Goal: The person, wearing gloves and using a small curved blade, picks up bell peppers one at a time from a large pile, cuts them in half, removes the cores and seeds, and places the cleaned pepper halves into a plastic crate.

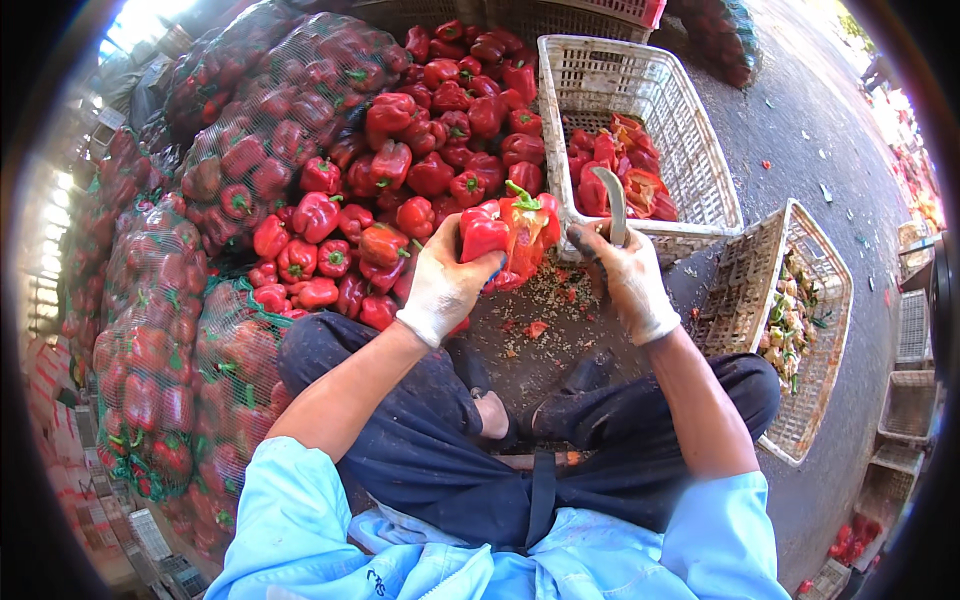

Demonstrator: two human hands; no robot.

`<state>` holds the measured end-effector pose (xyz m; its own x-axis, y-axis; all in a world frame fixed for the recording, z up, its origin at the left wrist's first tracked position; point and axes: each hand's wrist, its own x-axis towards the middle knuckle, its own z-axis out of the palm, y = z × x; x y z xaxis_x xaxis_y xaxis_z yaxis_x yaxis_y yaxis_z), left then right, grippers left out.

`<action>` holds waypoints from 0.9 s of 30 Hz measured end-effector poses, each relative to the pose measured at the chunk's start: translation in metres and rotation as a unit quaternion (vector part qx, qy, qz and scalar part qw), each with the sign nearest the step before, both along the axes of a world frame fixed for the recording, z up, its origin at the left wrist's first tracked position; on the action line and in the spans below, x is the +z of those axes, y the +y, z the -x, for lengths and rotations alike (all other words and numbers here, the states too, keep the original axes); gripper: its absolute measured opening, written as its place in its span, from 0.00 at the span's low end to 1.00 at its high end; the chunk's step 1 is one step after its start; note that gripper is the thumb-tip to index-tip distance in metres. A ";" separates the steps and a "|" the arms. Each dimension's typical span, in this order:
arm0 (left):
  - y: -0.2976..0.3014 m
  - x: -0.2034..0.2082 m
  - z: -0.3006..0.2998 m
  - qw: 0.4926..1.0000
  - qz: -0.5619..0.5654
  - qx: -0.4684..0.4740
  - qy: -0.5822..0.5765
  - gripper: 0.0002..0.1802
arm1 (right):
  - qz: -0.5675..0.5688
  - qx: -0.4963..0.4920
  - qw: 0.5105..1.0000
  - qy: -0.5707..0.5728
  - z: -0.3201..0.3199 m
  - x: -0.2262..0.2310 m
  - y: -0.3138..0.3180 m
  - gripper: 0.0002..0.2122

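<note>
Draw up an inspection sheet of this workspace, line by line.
Surface: grey ground, strewn with pale seeds near the feet.
Things: opened red pepper with green stem; curved blade, apart from it; heap of whole peppers ahead; crate with red pepper pieces.
Clutter: red scraps on the ground.
Hands: both in stained, pale gloves; left hand holds the pepper, right hand the blade, its handle hidden.
Cables: nothing seen.
Surroundings: filled net bags at left; second crate at right with pale, green-stemmed trimmings; more crates toward the right edge.
</note>
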<state>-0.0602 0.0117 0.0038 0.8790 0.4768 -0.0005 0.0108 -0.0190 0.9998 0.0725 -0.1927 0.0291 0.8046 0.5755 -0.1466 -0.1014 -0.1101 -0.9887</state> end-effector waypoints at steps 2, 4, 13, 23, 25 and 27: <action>-0.002 0.000 0.000 0.995 -0.099 0.029 0.006 0.23 | 0.022 -0.025 0.995 0.096 0.012 -0.006 0.001 0.13; -0.009 0.008 0.000 0.972 -0.229 0.046 0.028 0.26 | 0.016 -0.047 0.984 0.172 0.021 -0.007 0.008 0.15; -0.022 0.007 0.004 0.910 -0.404 -0.063 -0.062 0.37 | -0.105 -0.083 0.947 0.292 0.028 -0.015 0.022 0.22; -0.023 0.004 0.004 0.928 -0.359 -0.076 -0.069 0.31 | -0.123 -0.081 0.926 0.348 0.026 -0.029 0.024 0.18; -0.023 0.004 0.002 0.937 -0.338 -0.066 -0.060 0.30 | -0.091 -0.073 0.955 0.274 0.024 -0.028 0.021 0.18; -0.021 0.007 0.001 0.944 -0.322 -0.050 -0.041 0.30 | -0.067 -0.065 0.975 0.201 0.019 -0.030 0.017 0.18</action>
<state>-0.0615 -0.0089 0.0110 0.9038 0.2696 0.3324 -0.1009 -0.6205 0.7777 0.0530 -0.1759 -0.0007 0.7648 0.5084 -0.3957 -0.4884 0.0570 -0.8707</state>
